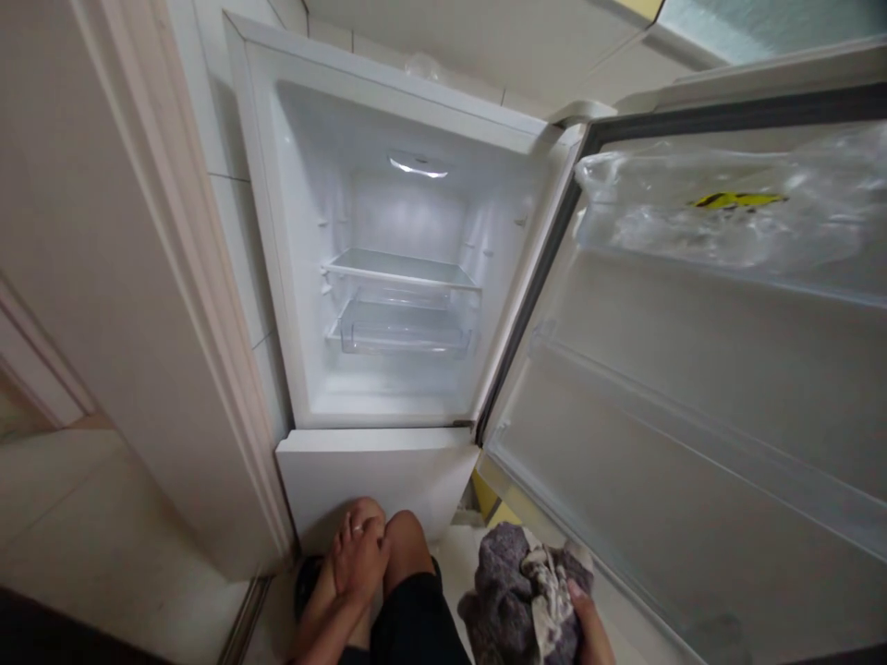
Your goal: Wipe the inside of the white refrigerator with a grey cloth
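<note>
My left hand rests on my left knee, its fingers laid over the kneecap, holding nothing; a ring shows on one finger. At the lower right my right hand is shut on a bunched grey-brown cloth with pale patches. Only the thumb side of that hand shows; the cloth hides the other fingers. The cloth is held beside my right leg, near the bottom of the open fridge door. Ahead of me stands the white fridge, lit inside, with a glass shelf and a clear drawer.
Clear plastic with a yellow-and-black label covers the upper door bin. A lower door rack runs across the door. A closed white lower panel is before my knees. A door frame rises close on the left.
</note>
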